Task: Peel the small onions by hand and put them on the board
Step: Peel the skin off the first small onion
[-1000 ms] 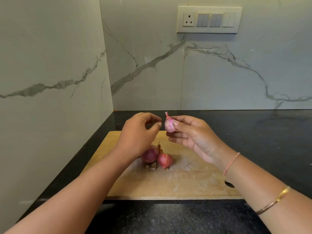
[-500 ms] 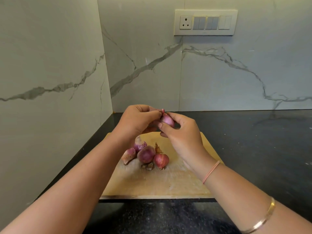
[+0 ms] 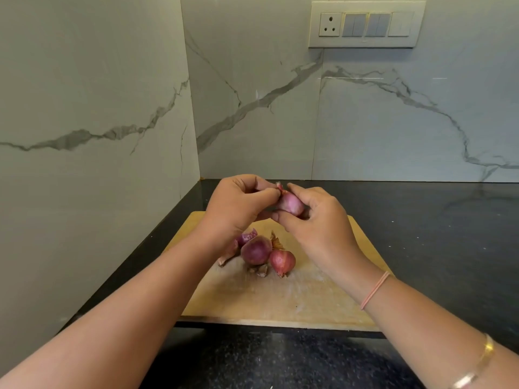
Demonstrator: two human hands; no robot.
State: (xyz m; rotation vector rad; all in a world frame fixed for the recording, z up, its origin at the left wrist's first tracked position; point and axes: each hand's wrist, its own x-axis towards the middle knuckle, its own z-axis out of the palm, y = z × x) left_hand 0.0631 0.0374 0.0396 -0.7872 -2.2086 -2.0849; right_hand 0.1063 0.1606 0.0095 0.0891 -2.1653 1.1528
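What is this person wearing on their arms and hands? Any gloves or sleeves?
No gloves or sleeves in view; both forearms are bare. The left hand and wrist show no jewellery. Behind the right hand a thin pink band circles the wrist, with a slim gold bangle farther up the forearm.

A cream switch panel (image 3: 366, 23) with one socket sits high on the grey-veined marble back wall (image 3: 365, 122). Left of the switch panel, a matching side wall (image 3: 84, 80) forms the corner. Below the switch panel lies a glossy black speckled desk (image 3: 435, 234).
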